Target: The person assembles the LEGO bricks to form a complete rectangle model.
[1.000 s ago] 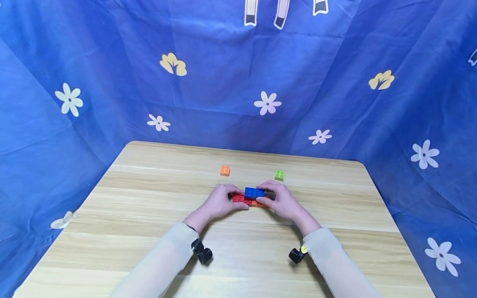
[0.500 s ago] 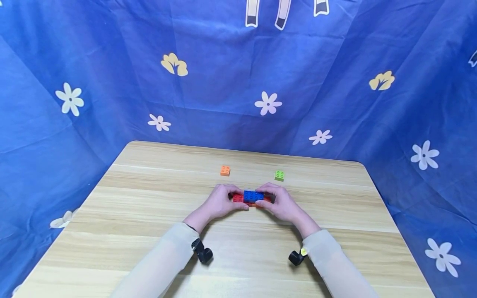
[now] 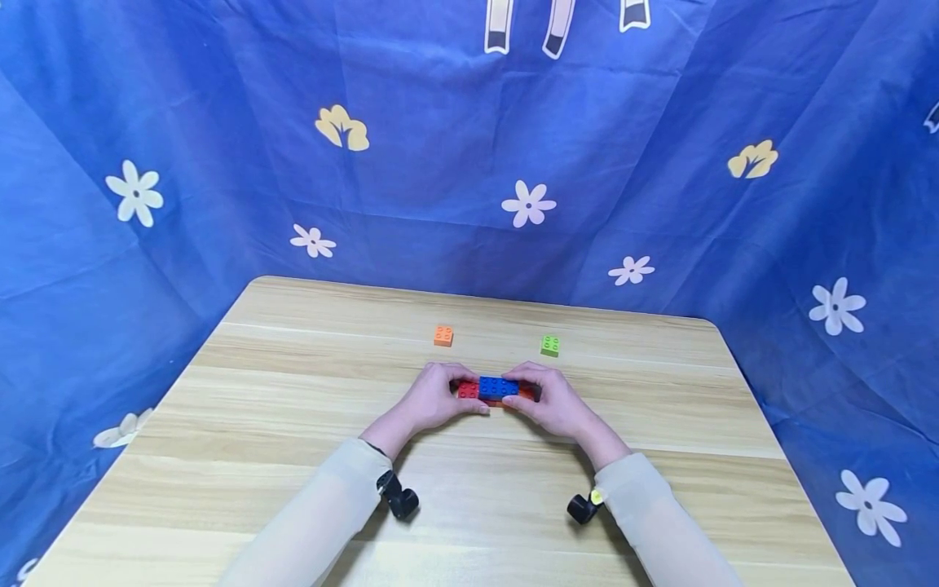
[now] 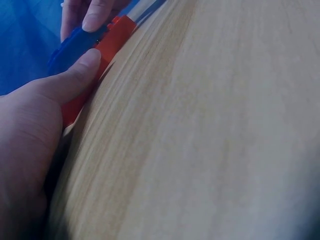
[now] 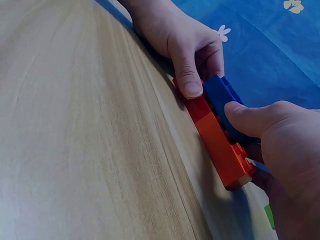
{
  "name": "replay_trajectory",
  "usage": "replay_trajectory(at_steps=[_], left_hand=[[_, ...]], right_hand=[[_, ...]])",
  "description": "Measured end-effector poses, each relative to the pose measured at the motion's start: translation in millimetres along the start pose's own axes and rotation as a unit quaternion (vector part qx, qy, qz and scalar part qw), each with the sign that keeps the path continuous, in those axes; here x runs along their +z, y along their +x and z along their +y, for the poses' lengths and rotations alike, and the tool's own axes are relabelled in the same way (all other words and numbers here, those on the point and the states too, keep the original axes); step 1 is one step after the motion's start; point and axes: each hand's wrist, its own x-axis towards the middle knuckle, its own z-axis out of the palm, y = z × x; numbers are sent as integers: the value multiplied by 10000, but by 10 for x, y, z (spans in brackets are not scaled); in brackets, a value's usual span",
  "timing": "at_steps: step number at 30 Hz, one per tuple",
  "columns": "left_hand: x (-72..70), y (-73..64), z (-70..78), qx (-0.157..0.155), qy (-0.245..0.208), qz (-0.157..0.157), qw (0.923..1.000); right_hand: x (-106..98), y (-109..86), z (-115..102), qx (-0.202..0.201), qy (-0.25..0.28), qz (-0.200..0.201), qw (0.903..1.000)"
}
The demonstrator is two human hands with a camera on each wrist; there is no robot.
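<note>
A red building brick (image 3: 468, 390) and an orange-red brick (image 5: 220, 152) stand end to end on the table. Across their joint lies a blue brick (image 3: 499, 386), studs up; whether it is fully pressed down I cannot tell. My left hand (image 3: 433, 397) grips the red brick between thumb and fingers. From the other side, my right hand (image 3: 555, 399) pinches the blue brick (image 5: 220, 95) by its long sides. In the right wrist view, a few studs of the orange-red brick show past the blue one's end. Fingers hide part of each brick.
Farther back on the wooden table (image 3: 330, 350) lie a small orange brick (image 3: 443, 336) and a small lime-green brick (image 3: 550, 346). A blue patterned cloth (image 3: 440, 163) hangs behind the table and along its sides.
My right hand has brought the blue brick slightly left and down, over the joint of the lower bricks. My left hand has kept its hold on the red brick.
</note>
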Motion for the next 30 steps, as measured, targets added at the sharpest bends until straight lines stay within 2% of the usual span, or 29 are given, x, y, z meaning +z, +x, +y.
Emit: replay_trajectory(at_steps=[7,14,19,24,27,30], left_hand=[[12,3,-7,36,-27,4,10000],[32,-13,-13,-67,-133,66,9999],[35,-17,-8,-215,-615,-25,9979],[20,-10,2,-175,-1263,-172,9917],[16,-7,4,-138,-1426,-218,9894],[22,-5,-2,-133,-1382,-221,9901]], right_hand=[[-3,-3,-1,-79,-398,-2,9992],[2,-17,0,-107,-431,40,9990],[2,-20,-9,-2,-349,54,9994],[-8,-4,-15,139,-313,49,9994],[-15,10,-10,224,-299,21,9993],[-21,17,-2,312,-303,-2,9991]])
